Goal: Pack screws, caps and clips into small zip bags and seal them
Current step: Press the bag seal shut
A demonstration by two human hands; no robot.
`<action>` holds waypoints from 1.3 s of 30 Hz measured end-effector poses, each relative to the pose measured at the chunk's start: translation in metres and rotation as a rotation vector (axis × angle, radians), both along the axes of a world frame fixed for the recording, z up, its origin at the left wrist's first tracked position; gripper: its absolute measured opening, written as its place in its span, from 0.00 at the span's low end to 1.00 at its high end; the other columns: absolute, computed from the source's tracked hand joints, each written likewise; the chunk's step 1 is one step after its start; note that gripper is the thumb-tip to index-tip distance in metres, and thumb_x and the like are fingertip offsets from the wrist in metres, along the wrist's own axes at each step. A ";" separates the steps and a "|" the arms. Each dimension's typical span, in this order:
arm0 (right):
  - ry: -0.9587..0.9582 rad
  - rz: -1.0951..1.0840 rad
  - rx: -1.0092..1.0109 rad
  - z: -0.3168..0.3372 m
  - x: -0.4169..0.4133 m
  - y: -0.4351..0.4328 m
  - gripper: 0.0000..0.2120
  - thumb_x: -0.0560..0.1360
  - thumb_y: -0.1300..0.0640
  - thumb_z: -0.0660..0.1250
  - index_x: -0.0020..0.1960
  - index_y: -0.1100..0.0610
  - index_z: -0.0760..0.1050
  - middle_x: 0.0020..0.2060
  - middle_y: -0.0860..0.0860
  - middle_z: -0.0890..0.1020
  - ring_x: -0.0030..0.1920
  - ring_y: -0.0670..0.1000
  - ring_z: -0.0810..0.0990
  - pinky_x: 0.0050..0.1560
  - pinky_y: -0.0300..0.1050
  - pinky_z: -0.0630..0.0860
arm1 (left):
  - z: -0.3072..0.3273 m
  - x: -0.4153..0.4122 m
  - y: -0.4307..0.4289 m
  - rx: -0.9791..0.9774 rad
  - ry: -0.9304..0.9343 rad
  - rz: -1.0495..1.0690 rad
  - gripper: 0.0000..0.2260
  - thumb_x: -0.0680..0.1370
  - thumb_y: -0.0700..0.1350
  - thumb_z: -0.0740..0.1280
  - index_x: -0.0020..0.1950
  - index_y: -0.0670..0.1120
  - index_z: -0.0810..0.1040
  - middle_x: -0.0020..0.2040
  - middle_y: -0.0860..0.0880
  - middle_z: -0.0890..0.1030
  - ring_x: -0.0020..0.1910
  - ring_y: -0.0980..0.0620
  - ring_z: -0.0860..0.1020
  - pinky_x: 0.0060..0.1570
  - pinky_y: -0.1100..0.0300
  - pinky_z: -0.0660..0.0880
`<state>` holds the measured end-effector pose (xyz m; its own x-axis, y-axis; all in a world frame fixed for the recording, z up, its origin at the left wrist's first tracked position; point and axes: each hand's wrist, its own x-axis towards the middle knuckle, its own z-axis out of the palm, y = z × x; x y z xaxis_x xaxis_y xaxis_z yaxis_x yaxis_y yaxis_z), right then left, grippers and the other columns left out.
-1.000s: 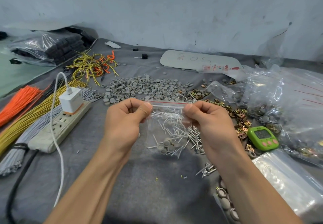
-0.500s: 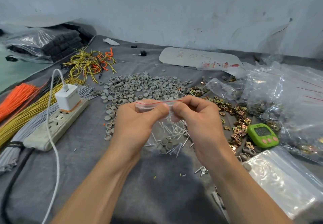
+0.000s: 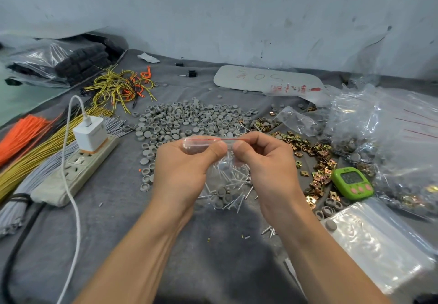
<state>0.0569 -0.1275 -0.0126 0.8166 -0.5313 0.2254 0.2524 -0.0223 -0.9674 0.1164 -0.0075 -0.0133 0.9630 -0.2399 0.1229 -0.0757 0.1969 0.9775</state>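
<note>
A small clear zip bag (image 3: 227, 180) with a red line along its top strip hangs between my hands above the grey cloth. It holds screws and a few grey caps at its bottom. My left hand (image 3: 184, 168) pinches the strip from the left, thumb on the front. Beside it, my right hand (image 3: 265, 161) pinches the strip, its thumb almost touching the left thumb. A heap of grey caps (image 3: 189, 119) lies behind the hands. Brass clips (image 3: 312, 156) spread to the right. A few loose screws (image 3: 267, 230) lie under my right wrist.
A power strip (image 3: 71, 173) with a white charger (image 3: 90, 133) and cable lies at the left, beside orange, yellow and grey wire bundles (image 3: 35, 142). A green timer (image 3: 352, 183), filled plastic bags (image 3: 391, 137) and a stack of empty zip bags (image 3: 379, 244) sit at the right.
My hands have come together along the bag's top strip: they were apart at its two corners, now the thumbs nearly meet at the middle.
</note>
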 end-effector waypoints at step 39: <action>0.087 0.010 0.053 -0.003 -0.005 0.001 0.07 0.76 0.65 0.74 0.40 0.56 0.84 0.33 0.50 0.85 0.35 0.47 0.83 0.42 0.38 0.80 | 0.003 -0.003 0.007 0.064 -0.003 -0.010 0.05 0.72 0.39 0.77 0.36 0.45 0.87 0.31 0.50 0.84 0.30 0.61 0.78 0.31 0.72 0.72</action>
